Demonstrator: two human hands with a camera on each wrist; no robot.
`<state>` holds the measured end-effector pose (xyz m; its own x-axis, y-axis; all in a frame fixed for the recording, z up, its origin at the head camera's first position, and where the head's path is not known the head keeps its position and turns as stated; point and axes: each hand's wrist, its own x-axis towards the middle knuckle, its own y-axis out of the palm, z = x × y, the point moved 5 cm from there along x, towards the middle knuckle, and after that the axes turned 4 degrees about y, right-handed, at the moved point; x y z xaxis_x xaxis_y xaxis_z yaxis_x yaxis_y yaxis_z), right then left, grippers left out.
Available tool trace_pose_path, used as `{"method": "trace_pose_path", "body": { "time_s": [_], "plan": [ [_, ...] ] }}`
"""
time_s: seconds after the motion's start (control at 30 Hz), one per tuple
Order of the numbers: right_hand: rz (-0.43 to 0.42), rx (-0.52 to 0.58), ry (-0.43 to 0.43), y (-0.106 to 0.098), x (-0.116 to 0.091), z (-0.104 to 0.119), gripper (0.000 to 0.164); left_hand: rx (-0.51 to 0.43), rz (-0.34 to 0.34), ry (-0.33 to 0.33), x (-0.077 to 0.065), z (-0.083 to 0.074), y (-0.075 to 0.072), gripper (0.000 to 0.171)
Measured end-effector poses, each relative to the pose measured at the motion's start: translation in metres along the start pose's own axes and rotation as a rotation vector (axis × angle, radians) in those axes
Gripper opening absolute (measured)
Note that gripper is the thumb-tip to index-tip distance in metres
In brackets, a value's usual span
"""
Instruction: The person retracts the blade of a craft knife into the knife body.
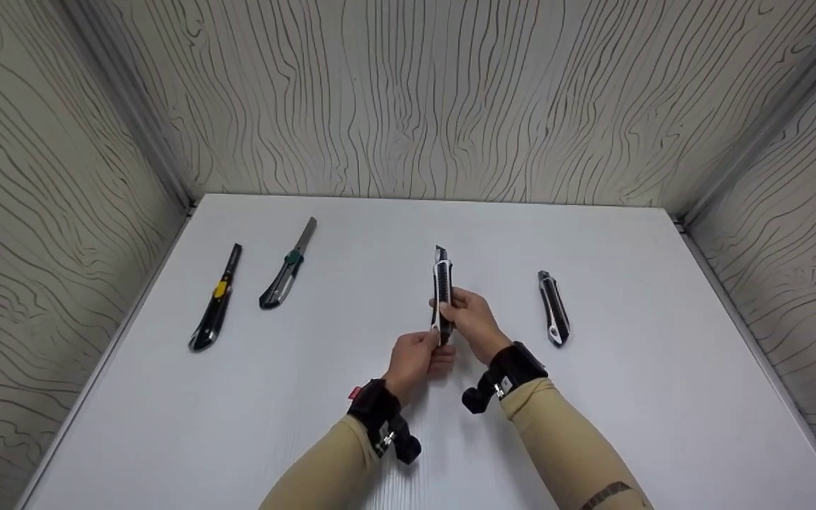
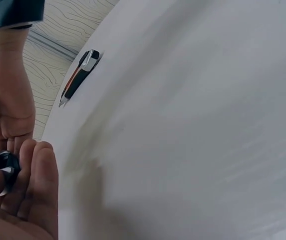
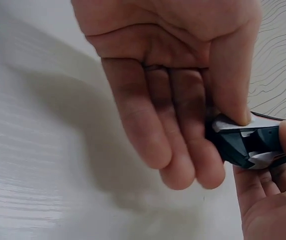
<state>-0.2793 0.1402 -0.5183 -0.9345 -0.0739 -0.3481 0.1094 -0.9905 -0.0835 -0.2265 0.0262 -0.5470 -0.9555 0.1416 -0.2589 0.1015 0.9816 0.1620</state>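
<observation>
– Wood-grain back wall (image 1: 408,99), white table (image 1: 167,425). Left to right?
– Black-yellow cutter (image 1: 217,303), then green-black cutter (image 1: 292,259), both lying flat.
– Grips?
– Left grip (image 1: 414,360) closed on rear end of black-white cutter (image 1: 443,280), held over mid-table, tip toward back wall. Right grip (image 1: 475,322) pinching its middle.
– Far right?
– Second silver-black cutter (image 1: 554,308), lying flat.
</observation>
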Motion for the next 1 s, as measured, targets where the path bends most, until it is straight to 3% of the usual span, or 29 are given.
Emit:
{"method": "trace_pose_path", "body": {
  "time_s": [0.37,0.7,1.0],
  "plan": [
    [0.011,0.056,-0.059,0.0019,0.0005,-0.0030,0.041,-0.043,0.014,0.038,0.0002,-0.0031,-0.0052,0.034],
    [-0.048,0.082,-0.041,-0.0001,0.0016,-0.0056,0.029,-0.040,-0.001,0.075,-0.0013,-0.0058,-0.0046,0.035],
    [-0.030,0.066,-0.025,0.0003,0.0007,-0.0054,0.028,-0.023,0.005,0.064,-0.0001,-0.0053,-0.0048,0.034]
  ]
}}
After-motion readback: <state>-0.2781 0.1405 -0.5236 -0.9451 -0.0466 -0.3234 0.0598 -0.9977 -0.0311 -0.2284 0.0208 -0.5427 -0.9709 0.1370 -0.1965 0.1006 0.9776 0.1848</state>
